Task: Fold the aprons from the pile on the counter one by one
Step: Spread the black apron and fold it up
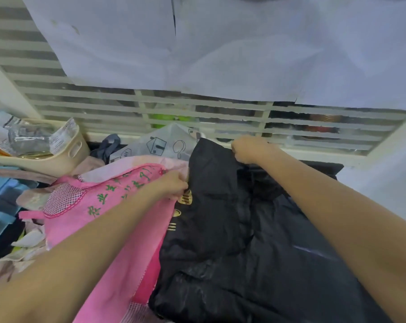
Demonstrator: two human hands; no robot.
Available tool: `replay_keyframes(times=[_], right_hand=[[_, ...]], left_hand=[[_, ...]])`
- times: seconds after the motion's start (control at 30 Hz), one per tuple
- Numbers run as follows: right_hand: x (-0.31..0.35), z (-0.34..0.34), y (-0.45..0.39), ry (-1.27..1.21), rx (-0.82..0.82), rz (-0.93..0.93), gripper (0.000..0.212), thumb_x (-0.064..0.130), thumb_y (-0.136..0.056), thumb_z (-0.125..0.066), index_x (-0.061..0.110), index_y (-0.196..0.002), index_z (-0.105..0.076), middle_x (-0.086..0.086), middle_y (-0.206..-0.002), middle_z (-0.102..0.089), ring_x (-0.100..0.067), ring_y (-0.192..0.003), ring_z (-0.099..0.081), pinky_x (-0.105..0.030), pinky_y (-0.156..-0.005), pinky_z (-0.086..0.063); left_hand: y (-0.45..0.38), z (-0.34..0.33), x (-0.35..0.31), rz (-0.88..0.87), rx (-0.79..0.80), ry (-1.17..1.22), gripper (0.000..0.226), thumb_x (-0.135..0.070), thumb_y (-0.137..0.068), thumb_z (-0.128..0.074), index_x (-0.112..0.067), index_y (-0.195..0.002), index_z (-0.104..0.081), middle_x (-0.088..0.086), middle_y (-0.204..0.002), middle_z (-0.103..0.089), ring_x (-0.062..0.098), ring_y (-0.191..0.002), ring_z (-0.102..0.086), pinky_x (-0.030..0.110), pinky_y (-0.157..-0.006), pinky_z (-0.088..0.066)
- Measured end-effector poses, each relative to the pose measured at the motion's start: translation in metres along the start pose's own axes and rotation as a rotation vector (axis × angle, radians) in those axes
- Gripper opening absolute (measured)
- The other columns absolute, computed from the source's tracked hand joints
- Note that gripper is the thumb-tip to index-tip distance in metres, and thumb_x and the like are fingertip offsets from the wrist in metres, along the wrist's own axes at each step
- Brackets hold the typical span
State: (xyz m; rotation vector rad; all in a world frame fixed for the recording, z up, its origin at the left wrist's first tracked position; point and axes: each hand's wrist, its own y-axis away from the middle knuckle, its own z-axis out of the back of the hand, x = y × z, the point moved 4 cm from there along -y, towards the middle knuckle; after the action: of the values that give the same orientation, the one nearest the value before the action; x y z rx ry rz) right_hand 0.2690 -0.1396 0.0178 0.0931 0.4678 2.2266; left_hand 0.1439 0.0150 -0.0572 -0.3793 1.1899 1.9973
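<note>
lying spread over the right part of the bench: black apron, gold print near its left edge. pinching that left edge with curled fingers: left hand. gripping the far top edge, fingers closed on the cloth: right hand. sitting just left, partly under the left forearm: pink apron with green lettering, on top of a pile of pale cloths. standing at far left: beige basket holding a glass jar. resting behind the pile: clear printed bag.
</note>
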Motion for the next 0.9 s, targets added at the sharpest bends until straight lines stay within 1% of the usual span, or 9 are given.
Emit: replay_keyframes(times=[0.1,0.23,0.37,0.43,0.6,0.67,0.77,0.83,0.9], right_hand=[[0.009,-0.029,-0.028,-0.202,0.038,-0.008,0.043,0.021,-0.093,-0.05,0.003,-0.131,-0.041,-0.015,-0.128,-0.05,-0.031,-0.111,-0.052,-0.034,-0.084,-0.045],[0.007,-0.062,-0.045,-0.461,0.075,-0.06,0.072,0.037,-0.087,-0.063,0.008,-0.143,-0.029,-0.012,-0.142,-0.041,-0.032,-0.128,-0.041,-0.044,-0.105,-0.035],[-0.002,-0.052,-0.041,-0.697,-0.249,-0.043,0.029,0.023,-0.09,-0.061,0.006,-0.112,-0.055,-0.006,-0.105,-0.055,-0.025,-0.104,-0.053,-0.028,-0.077,-0.038],[-0.009,-0.048,-0.035,-0.714,-0.252,0.002,0.014,0.019,-0.093,-0.056,0.008,-0.1,-0.055,-0.002,-0.09,-0.051,-0.022,-0.082,-0.057,-0.027,-0.06,-0.038],[-0.028,-0.081,-0.014,-0.393,0.401,-0.051,0.004,0.01,-0.095,-0.051,0.007,-0.096,-0.05,-0.011,-0.067,-0.053,-0.018,-0.043,-0.048,-0.022,-0.041,-0.04],[-0.026,-0.101,-0.006,-0.454,0.669,-0.094,0.014,0.01,-0.091,-0.058,0.008,-0.104,-0.053,-0.016,-0.085,-0.062,-0.019,-0.056,-0.059,-0.026,-0.055,-0.053],[-0.011,-0.108,-0.006,-0.855,0.79,-0.126,0.055,0.019,-0.081,-0.073,0.016,-0.129,-0.047,-0.009,-0.126,-0.055,-0.027,-0.106,-0.058,-0.04,-0.092,-0.051],[0.0,-0.1,-0.001,-1.059,0.865,-0.101,0.055,0.031,-0.08,-0.072,0.02,-0.127,-0.046,-0.002,-0.125,-0.053,-0.025,-0.118,-0.051,-0.038,-0.097,-0.046],[0.007,-0.09,0.005,-1.153,0.888,-0.115,0.037,0.041,-0.085,-0.063,0.02,-0.113,-0.051,0.0,-0.111,-0.057,-0.023,-0.109,-0.054,-0.036,-0.089,-0.047]], left_hand=[[-0.001,-0.016,0.012,-0.03,0.008,-0.11,0.019,-0.017,-0.093,-0.052,-0.004,-0.107,-0.055,0.009,-0.093,-0.061,0.021,-0.08,-0.058,0.024,-0.061,-0.049],[-0.005,-0.024,0.019,-0.07,0.044,-0.298,0.024,-0.034,-0.09,-0.059,-0.01,-0.092,-0.056,0.005,-0.092,-0.059,0.024,-0.094,-0.059,0.028,-0.081,-0.044],[-0.012,-0.021,0.027,-0.087,-0.024,-0.323,0.018,-0.022,-0.082,-0.069,-0.008,-0.086,-0.058,0.003,-0.085,-0.058,0.018,-0.082,-0.055,0.024,-0.062,-0.039],[-0.015,-0.017,0.032,-0.089,-0.08,-0.301,0.023,-0.016,-0.081,-0.07,-0.012,-0.07,-0.05,-0.002,-0.071,-0.049,0.013,-0.072,-0.049,0.019,-0.056,-0.032],[-0.018,-0.014,0.035,-0.072,-0.044,-0.328,0.033,-0.007,-0.08,-0.07,-0.019,-0.069,-0.041,-0.007,-0.072,-0.046,0.016,-0.08,-0.049,0.021,-0.059,-0.036],[-0.018,-0.018,0.032,-0.051,0.044,-0.272,0.021,-0.012,-0.082,-0.069,-0.016,-0.088,-0.049,-0.005,-0.085,-0.05,0.014,-0.084,-0.05,0.02,-0.064,-0.04],[-0.02,-0.023,0.025,-0.06,0.103,-0.191,0.046,-0.02,-0.085,-0.067,-0.009,-0.124,-0.048,0.004,-0.121,-0.053,0.021,-0.11,-0.053,0.03,-0.093,-0.046],[-0.02,-0.026,0.019,-0.113,0.075,-0.266,0.043,-0.022,-0.087,-0.064,-0.007,-0.125,-0.05,0.008,-0.122,-0.055,0.024,-0.112,-0.053,0.031,-0.096,-0.044],[-0.019,-0.025,0.017,-0.152,0.033,-0.334,0.027,-0.023,-0.089,-0.062,-0.007,-0.109,-0.054,0.005,-0.101,-0.059,0.022,-0.096,-0.053,0.027,-0.08,-0.041]])
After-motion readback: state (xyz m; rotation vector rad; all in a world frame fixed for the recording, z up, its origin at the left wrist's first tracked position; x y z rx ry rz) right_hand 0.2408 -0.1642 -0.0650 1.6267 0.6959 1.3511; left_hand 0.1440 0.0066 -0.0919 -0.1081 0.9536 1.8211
